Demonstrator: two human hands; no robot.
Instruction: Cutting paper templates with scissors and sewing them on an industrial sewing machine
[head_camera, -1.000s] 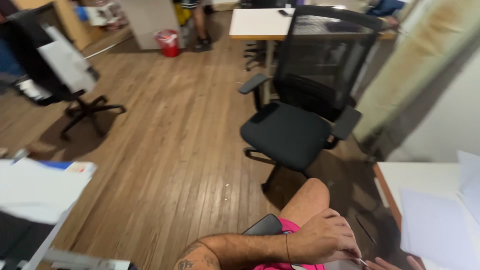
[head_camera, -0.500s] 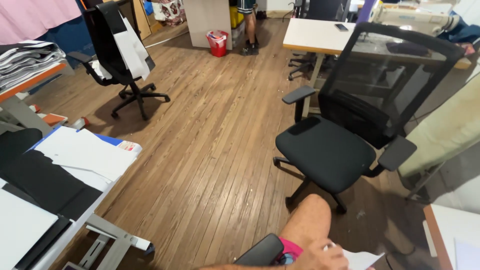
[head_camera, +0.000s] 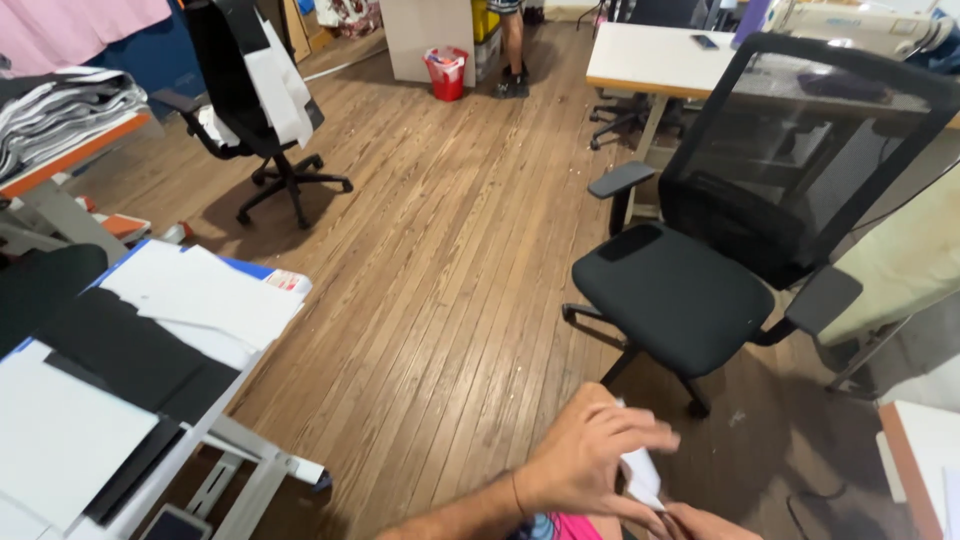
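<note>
My left hand (head_camera: 590, 460) reaches in from the bottom edge, fingers curled over a small white folded piece (head_camera: 640, 478) that looks like paper or cloth. Only the fingers of my right hand (head_camera: 705, 522) show at the bottom edge, touching the lower end of that white piece. A strip of pink cloth (head_camera: 572, 528) shows under my left wrist. A thin band circles the left wrist.
A black mesh office chair (head_camera: 700, 290) stands just ahead on the wooden floor (head_camera: 440, 260). At left is a table (head_camera: 255, 465) with white sheets and black fabric. Farther back are another black chair (head_camera: 260, 90), a red bin (head_camera: 445, 72), a white desk (head_camera: 650, 60) and a person's legs (head_camera: 512, 40).
The view has swung left, showing the left table. My left hand has lifted off my thigh and now curls over the white piece.
</note>
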